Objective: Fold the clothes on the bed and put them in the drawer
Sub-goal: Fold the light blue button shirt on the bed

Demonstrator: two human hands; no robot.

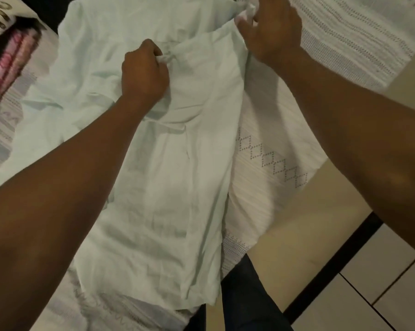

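One pale mint garment (168,168) lies spread lengthwise on the bed (275,177), running from the near edge toward the far side, as I watch on my remote feed from the head camera. My left hand (143,70) is curled tight, pinching a bunched fold near the garment's far middle. My right hand (272,32) grips a gathered edge at the garment's far right corner, fingers curled round the cloth. A stack of folded pink cloth (9,65) rests on the bed at far left. Pale floor tiles (380,280) show near right, beside a dark trouser leg (244,297) against the bed's near edge.
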